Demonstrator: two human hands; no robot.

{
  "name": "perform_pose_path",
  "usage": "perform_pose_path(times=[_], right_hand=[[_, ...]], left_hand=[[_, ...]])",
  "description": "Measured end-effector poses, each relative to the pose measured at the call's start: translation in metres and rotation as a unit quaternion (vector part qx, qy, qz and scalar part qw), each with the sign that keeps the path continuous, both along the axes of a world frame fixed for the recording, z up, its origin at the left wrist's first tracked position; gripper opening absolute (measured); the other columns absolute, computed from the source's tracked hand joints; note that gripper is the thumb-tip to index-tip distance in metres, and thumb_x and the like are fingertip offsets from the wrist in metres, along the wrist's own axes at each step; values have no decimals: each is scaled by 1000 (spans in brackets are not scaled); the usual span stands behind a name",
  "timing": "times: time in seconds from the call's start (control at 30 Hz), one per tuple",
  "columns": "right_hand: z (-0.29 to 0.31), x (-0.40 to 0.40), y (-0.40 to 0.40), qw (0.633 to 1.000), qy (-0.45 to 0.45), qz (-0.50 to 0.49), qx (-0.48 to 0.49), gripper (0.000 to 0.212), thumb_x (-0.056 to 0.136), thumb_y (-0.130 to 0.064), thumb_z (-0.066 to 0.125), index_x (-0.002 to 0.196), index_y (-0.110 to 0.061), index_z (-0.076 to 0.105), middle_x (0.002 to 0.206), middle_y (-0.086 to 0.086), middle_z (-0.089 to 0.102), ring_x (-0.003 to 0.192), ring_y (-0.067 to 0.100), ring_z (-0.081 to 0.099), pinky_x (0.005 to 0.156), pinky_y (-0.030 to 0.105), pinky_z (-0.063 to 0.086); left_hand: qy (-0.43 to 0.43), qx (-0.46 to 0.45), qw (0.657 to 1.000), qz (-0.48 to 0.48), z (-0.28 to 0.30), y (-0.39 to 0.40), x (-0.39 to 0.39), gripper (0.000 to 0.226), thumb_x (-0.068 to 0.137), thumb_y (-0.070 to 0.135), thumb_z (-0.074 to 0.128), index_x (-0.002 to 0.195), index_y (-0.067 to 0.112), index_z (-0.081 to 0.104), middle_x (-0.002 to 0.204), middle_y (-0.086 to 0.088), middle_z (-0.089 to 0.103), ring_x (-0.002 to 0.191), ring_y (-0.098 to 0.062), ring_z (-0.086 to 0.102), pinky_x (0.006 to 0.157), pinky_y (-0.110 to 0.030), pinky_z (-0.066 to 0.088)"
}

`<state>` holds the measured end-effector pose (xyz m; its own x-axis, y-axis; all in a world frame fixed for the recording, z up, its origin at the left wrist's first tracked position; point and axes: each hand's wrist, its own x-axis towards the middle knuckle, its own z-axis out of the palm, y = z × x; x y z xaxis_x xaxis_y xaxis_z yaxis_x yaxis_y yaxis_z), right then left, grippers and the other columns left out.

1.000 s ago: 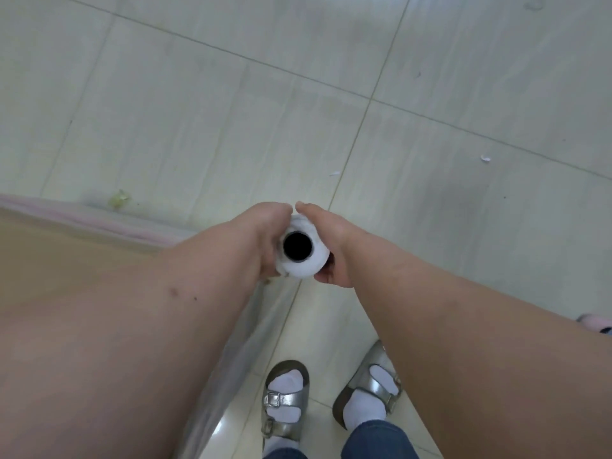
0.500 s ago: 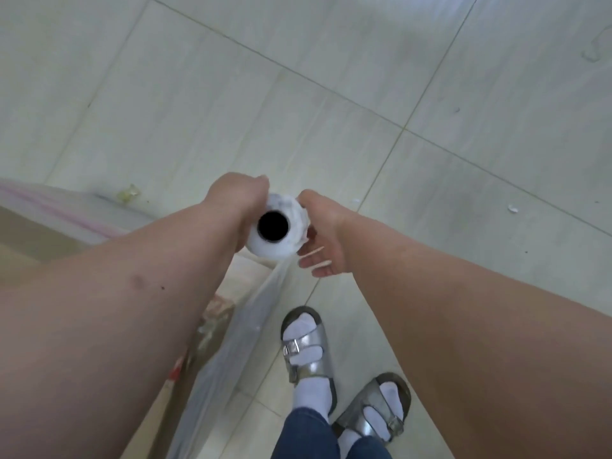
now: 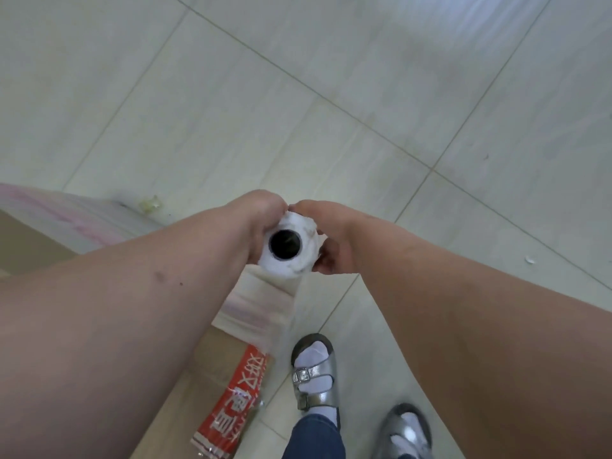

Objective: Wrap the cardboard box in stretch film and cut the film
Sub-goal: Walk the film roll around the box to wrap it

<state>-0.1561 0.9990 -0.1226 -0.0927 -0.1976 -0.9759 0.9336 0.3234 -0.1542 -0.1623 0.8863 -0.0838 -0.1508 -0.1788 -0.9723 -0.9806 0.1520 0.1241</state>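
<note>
Both hands grip the stretch film roll (image 3: 287, 251) upright: left hand (image 3: 256, 223), right hand (image 3: 331, 241). Film (image 3: 261, 309) runs down to the cardboard box (image 3: 205, 369) at near left. Uneven pull on the roll could bunch or tear the film at the box corner.

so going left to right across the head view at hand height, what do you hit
cardboard box → left hand → stretch film roll → right hand → white scrap on the floor
</note>
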Motion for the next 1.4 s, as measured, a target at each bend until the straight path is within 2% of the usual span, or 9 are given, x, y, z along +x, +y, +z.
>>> perform_pose_path(times=[0.1, 0.23, 0.53, 0.7, 0.77, 0.87, 1.13, 1.3, 1.4], right_hand=[[-2, -12, -13, 999, -12, -42, -24, 21, 83, -31, 50, 92, -15, 60, 84, 6, 61, 76, 24, 58, 69, 29, 49], [-7, -30, -19, 999, 13, -20, 32, 22, 83, -32, 50, 82, -11, 52, 88, 8, 50, 77, 26, 48, 68, 33, 48], [-3, -63, -31, 988, 43, 146, 9, 37, 90, -54, 58, 73, -20, 54, 72, -2, 55, 71, 16, 49, 64, 24, 38], [2, -74, -41, 988, 10, 149, -36, 28, 88, -45, 56, 97, -19, 64, 96, 5, 65, 79, 25, 60, 65, 27, 48], [1, -78, -47, 993, -8, 110, -49, 26, 89, -37, 48, 95, -16, 61, 100, 9, 66, 90, 29, 64, 85, 33, 53], [0, -88, -54, 997, -12, 60, -38, 24, 93, -30, 39, 93, -14, 57, 109, 13, 65, 105, 30, 64, 83, 36, 52], [15, -113, -70, 965, 68, 253, 29, 15, 91, -26, 43, 84, -15, 49, 98, 8, 54, 82, 26, 50, 78, 33, 46], [15, -126, -73, 912, 123, 392, 13, 48, 89, -65, 47, 110, -23, 59, 118, 3, 65, 104, 24, 61, 87, 34, 45], [18, -143, -65, 892, 68, 447, 11, 46, 87, -65, 54, 91, -19, 60, 91, 1, 66, 78, 15, 60, 68, 26, 42]], left_hand=[[29, -30, 999, 14, -4, -20, -17, 23, 96, 14, 45, 77, 5, 56, 88, -12, 67, 84, -27, 66, 82, -37, 54], [70, -97, 992, 50, -18, -39, -25, 19, 92, 11, 49, 73, 13, 50, 88, -9, 57, 78, -24, 56, 82, -37, 52], [-82, 97, 937, 326, -19, -42, -14, 35, 83, 25, 55, 114, 13, 66, 112, 1, 69, 100, -20, 66, 95, -35, 48], [-6, 21, 948, 318, 1, -38, -27, 24, 94, 28, 52, 92, 7, 63, 77, -4, 69, 69, -20, 65, 74, -30, 55], [56, -60, 966, 247, -7, -46, -26, 25, 89, 37, 62, 93, 13, 66, 91, -3, 72, 82, -20, 68, 83, -32, 54], [128, -132, 955, 232, -15, -57, -22, 26, 79, 43, 68, 95, 23, 68, 113, -1, 68, 106, -23, 64, 100, -40, 48], [-5, 21, 892, 452, -26, -61, -8, 44, 86, 54, 48, 114, 24, 63, 114, 0, 69, 100, -22, 64, 84, -30, 41], [-17, 42, 924, 380, -25, -50, -20, 49, 89, 55, 48, 120, 19, 60, 117, -7, 67, 106, -26, 62, 107, -43, 25], [-33, 10, 929, 370, -31, -46, -27, 44, 96, 48, 43, 121, 15, 55, 118, -10, 63, 102, -25, 62, 105, -45, 28]])
